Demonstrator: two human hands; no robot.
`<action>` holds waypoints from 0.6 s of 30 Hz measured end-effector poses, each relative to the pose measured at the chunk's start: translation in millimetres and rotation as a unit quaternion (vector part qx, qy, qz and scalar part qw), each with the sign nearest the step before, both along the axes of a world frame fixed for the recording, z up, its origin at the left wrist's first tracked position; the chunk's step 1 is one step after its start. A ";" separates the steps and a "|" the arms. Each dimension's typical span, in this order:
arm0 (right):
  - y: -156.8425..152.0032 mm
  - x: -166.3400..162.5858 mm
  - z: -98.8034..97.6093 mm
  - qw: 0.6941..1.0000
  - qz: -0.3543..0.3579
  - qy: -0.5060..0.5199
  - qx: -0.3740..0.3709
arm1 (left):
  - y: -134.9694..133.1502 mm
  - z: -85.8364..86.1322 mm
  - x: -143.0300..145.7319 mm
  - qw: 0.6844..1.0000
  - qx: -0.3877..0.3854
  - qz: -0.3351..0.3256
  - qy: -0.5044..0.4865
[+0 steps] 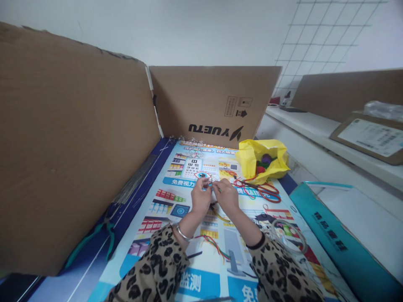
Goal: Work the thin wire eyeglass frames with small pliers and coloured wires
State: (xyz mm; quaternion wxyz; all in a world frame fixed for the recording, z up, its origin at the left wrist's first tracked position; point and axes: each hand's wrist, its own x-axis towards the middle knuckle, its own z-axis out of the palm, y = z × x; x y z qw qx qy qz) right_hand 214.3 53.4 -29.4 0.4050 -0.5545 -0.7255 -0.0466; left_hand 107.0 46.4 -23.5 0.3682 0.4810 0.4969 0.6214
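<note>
My left hand (200,196) and my right hand (225,194) are held close together above a printed poster (176,235) that covers the table. Both have their fingers pinched on a small piece with thin wire or thread between them; it is too small to name. Red, green and yellow cords (214,245) trail on the poster under my wrists. A silver bangle sits on my left wrist. Both sleeves are leopard print.
A yellow plastic bag (250,157) with coloured bits lies at the back right, red-handled scissors (262,191) in front of it. Cardboard walls (69,138) stand left and behind. Green-handled pliers (108,230) lie left beside thin metal rods. A clear tube coil (288,235) and teal box (340,247) lie right.
</note>
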 end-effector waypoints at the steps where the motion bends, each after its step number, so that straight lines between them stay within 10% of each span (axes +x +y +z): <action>1: 1.0 0.6 -0.6 1.000 0.005 0.008 -0.006 | 0.1 -0.9 0.1 1.000 0.004 -0.005 0.003; 18: 12.3 8.3 -0.2 0.986 0.076 0.129 -0.077 | 11.7 -6.5 -9.7 0.995 -0.004 -0.071 0.070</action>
